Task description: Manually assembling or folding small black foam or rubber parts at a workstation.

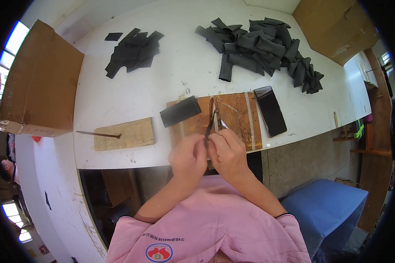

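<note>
A small pair of pliers (212,117) stands over the near edge of the wooden work board (232,115), handles toward the person, tip pointing far. Both hands meet at its handles. The left hand (188,158) is curled closed beside the tool, fingers folded in; whether its grip holds the handle itself cannot be told. The right hand (227,151) is closed around the handle end, thumb and fingers pinched tight.

A flat black sleeve piece (180,111) lies on the left end of the board, tilted. A dark phone (270,110) lies just right of the board, screen up. Left of the board, a smaller wooden block (124,134) carries a thin metal rod (97,133) that sticks out to the left.

On the far part of the white desk (180,65) lie two heaps of black sleeves: a small heap (133,51) far left, a large heap (263,46) far right. A cardboard box (39,83) stands at the left edge.
</note>
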A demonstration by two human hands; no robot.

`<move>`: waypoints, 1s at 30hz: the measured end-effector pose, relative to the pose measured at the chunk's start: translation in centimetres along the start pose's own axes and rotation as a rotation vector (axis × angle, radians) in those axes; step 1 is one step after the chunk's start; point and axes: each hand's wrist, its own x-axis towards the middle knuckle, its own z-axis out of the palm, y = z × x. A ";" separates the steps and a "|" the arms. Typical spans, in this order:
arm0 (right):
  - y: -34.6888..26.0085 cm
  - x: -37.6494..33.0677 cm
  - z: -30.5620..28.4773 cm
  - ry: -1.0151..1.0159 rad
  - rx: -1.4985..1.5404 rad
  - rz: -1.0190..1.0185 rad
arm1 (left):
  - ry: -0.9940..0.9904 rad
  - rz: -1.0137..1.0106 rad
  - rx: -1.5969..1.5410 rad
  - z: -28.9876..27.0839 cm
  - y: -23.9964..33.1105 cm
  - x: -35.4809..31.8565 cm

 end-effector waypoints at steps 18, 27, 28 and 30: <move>0.5 -0.2 -0.4 -0.289 1.569 1.004 | -0.052 -0.400 -0.445 -0.3 -0.5 1.2; -0.3 0.2 -2.2 -0.206 1.306 0.566 | -0.720 -0.630 -1.650 -3.5 0.7 1.8; -0.5 0.7 -2.3 -0.147 1.270 0.471 | -0.723 -0.631 -1.651 -3.5 1.3 1.8; 0.7 0.8 -2.6 -0.074 1.287 0.382 | -0.371 -0.487 -0.895 -3.5 2.8 1.8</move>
